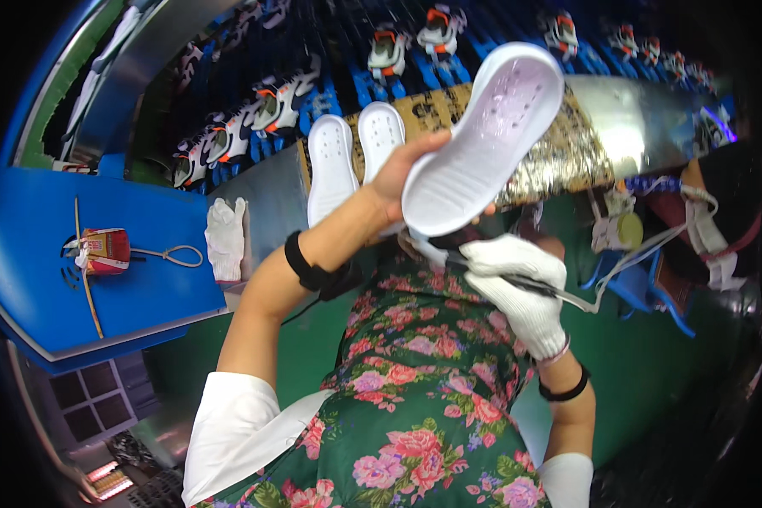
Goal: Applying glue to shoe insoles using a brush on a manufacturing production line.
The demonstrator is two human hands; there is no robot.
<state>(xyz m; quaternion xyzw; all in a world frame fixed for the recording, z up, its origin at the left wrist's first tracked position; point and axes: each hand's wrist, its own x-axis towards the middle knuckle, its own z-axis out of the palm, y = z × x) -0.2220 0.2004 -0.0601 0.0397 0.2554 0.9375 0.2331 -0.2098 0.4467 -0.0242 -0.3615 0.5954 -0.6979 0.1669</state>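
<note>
My bare left hand is closed on the edge of a white shoe sole, holding it tilted up with its inner face showing. Small holes dot that face, ridges cross its lower end, and a wet, faintly purple shine lies over the upper part. In a white knit glove, my right hand grips a brush with a dark handle and a thin tube trailing from it. The brush head is just below the sole's lower end; whether they touch I cannot tell. Two more white soles lie beyond my left forearm.
Patterned brown cardboard covers part of the metal bench. Behind it, white, black and orange shoe uppers stand on blue supports. A blue table at left bears a red box; a spare white glove lies beside it. A round container hangs at right.
</note>
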